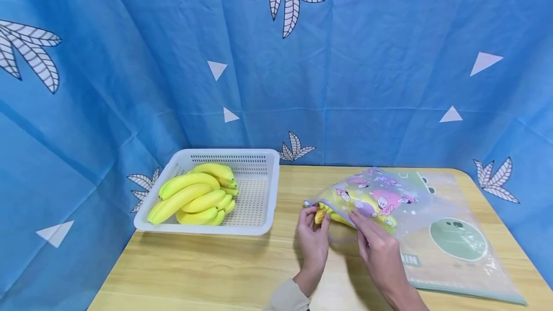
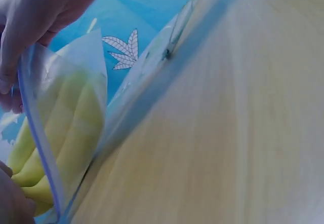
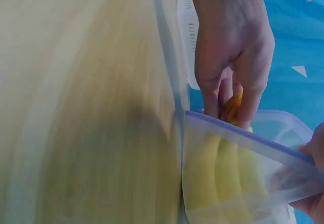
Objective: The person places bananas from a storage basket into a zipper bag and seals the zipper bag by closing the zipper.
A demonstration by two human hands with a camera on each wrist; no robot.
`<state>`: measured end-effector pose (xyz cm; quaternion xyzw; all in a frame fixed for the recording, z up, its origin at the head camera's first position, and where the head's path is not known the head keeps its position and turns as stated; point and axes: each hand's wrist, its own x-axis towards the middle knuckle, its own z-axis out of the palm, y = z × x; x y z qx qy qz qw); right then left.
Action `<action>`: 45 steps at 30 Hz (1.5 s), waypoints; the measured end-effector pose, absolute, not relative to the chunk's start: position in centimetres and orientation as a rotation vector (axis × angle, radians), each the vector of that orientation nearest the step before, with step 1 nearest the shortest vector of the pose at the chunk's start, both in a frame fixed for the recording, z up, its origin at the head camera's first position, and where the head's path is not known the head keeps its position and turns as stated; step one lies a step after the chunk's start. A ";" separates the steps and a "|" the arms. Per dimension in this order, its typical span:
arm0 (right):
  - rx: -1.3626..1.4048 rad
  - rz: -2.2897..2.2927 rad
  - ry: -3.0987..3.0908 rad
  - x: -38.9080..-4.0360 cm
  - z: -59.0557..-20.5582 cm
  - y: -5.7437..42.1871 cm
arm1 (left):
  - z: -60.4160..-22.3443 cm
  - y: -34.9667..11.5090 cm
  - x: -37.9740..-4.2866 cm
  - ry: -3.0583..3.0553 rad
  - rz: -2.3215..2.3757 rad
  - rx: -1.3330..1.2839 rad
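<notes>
A bunch of bananas (image 1: 340, 219) lies mostly inside a translucent zip bag (image 1: 360, 184) printed with pink and yellow cartoon figures. Its brownish stem (image 3: 233, 106) sticks out of the bag's mouth. My left hand (image 1: 314, 246) grips the bunch at this stem end. With its fingers and thumb, my right hand (image 1: 380, 251) pinches the purple zip edge, holding the mouth apart. In the left wrist view, several yellow bananas (image 2: 76, 127) show through the bag's wall. The bag's far end is partly hidden by its own print.
A white perforated basket (image 1: 273, 191) at left holds more banana bunches (image 1: 196, 196). Another clear bag (image 1: 471, 272) with a green frog-like print lies flat at right, partly beneath the filled bag. Blue patterned cloth (image 1: 367, 61) hangs behind the wooden table (image 1: 207, 272).
</notes>
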<state>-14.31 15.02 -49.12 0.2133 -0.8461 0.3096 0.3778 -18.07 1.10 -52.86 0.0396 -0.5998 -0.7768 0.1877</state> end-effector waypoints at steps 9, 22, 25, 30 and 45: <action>0.552 0.823 -2.166 -13.2 -49.3 16.4 | -52.2 1.9 -18.4 -1.833 -2.132 -0.030; 0.625 0.844 -2.049 -14.6 -49.2 16.0 | -51.2 0.9 -21.0 -1.332 -2.235 0.211; 0.659 0.842 -2.027 -15.5 -48.3 15.0 | -51.0 0.3 -21.2 -1.335 -2.199 0.217; 0.630 0.819 -2.037 -16.4 -46.4 14.5 | -50.9 0.4 -20.8 -1.649 -2.120 0.136; 0.426 0.801 -2.069 -17.2 -42.5 17.6 | -46.9 0.0 -20.0 -2.515 -2.049 -0.455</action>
